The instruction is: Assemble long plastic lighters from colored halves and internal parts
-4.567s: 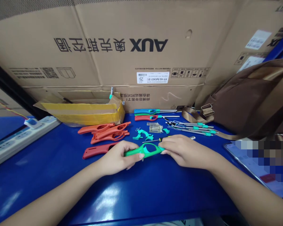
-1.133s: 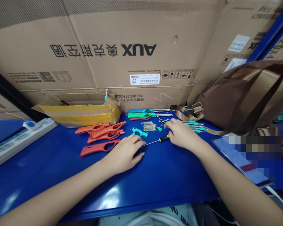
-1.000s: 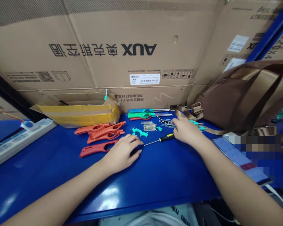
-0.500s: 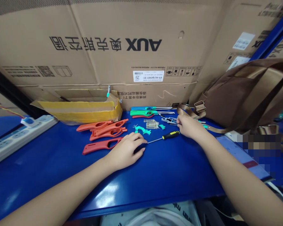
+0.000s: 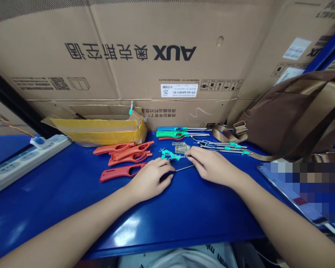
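My left hand (image 5: 154, 179) rests on the blue table, fingers curved and thumb apart, beside the tip of a screwdriver (image 5: 184, 168). My right hand (image 5: 209, 165) is closed in a pinch above the screwdriver, hiding its handle. A thin metal piece (image 5: 179, 156) sticks out leftward from its fingertips. Just behind the hands lie teal plastic parts (image 5: 167, 153) and clear plastic pieces (image 5: 181, 147). Left of my left hand are several orange-red lighter shells (image 5: 120, 172). Metal rods with teal ends (image 5: 229, 148) lie behind my right hand.
Green lighter (image 5: 170, 134) and blue lighter (image 5: 167, 128) lie at the back. A yellow-taped carton (image 5: 100, 131) and power strip (image 5: 30, 158) stand left. A brown bag (image 5: 284, 111) and phone (image 5: 293, 193) are right. A large cardboard sheet (image 5: 117, 74) walls the back.
My right hand has moved left from the metal parts to above the screwdriver, with a thin metal piece now at its fingertips. My left hand has barely moved. The view has shifted slightly.
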Action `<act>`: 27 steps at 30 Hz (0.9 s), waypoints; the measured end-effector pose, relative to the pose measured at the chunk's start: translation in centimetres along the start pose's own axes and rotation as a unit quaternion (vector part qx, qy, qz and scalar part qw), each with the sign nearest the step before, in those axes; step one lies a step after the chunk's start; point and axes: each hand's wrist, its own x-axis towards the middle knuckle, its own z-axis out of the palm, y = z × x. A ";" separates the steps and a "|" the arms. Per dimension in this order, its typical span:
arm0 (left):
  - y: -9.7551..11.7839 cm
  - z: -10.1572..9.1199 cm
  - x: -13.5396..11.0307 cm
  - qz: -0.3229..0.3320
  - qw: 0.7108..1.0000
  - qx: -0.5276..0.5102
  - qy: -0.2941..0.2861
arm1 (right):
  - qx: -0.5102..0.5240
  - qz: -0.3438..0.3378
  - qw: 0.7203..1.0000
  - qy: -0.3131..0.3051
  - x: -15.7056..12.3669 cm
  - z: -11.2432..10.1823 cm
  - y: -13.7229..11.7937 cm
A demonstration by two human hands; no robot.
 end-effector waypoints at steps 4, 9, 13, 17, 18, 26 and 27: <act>0.3 0.0 0.1 -0.014 0.997 -0.026 0.065 | 0.011 -0.015 1.000 -0.024 0.1 0.7 -0.8; 0.4 -1.7 0.1 -0.036 0.992 0.021 0.120 | 0.000 -0.021 0.999 -0.045 0.0 0.7 -0.7; -0.4 -5.6 -0.1 -0.042 0.989 0.142 -0.031 | -0.003 -0.020 0.996 -0.085 -0.2 0.1 -0.5; -1.9 -8.7 -0.6 -0.103 0.975 0.138 -0.142 | 0.003 -0.027 0.990 -0.136 0.0 0.0 -0.4; -2.3 -9.1 -0.8 -0.119 0.973 0.131 -0.148 | 0.000 -0.030 0.989 -0.146 0.1 0.0 -0.4; -3.3 -9.9 -1.7 -0.262 0.932 0.127 -0.214 | -0.047 0.001 0.985 -0.164 0.1 0.3 0.0; -3.2 -10.0 -1.7 -0.264 0.929 0.134 -0.221 | -0.056 0.011 0.985 -0.164 0.1 0.2 0.2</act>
